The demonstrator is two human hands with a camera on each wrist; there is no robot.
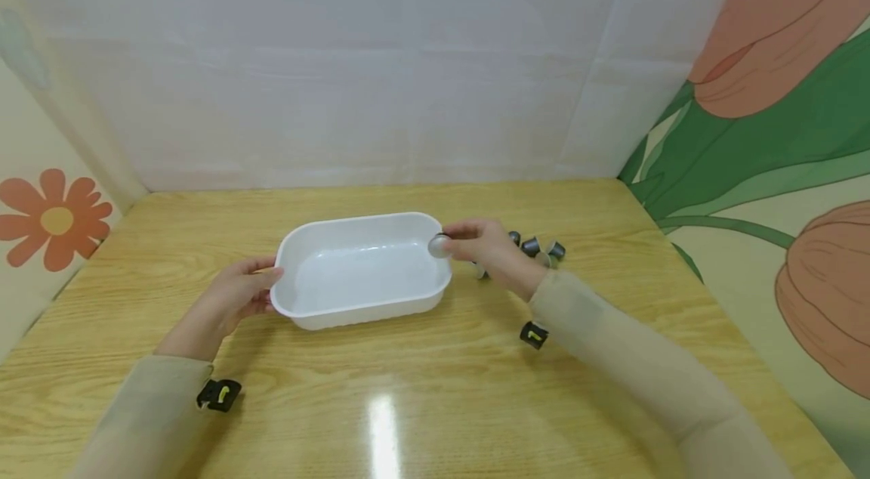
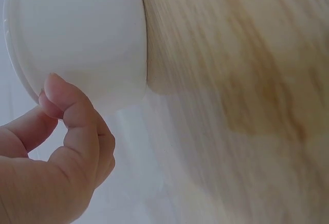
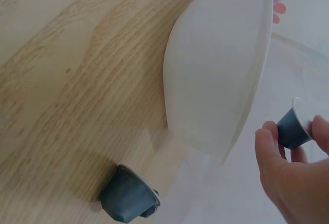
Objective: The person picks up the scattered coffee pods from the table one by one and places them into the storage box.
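Pinch of left hand on left end of white tray; dark, pale-lidded capsule near tray's right rim, pinched in right hand; loose capsules farther right on wooden table. Possible drop outside the rim, from fingertip hold slipping or tray tugged askew.

Tray is moulded in smooth, glossy-looking plastic. Surface is finished in glossy wood grain. Held capsule is faced with pale, foil-like material, body smooth.
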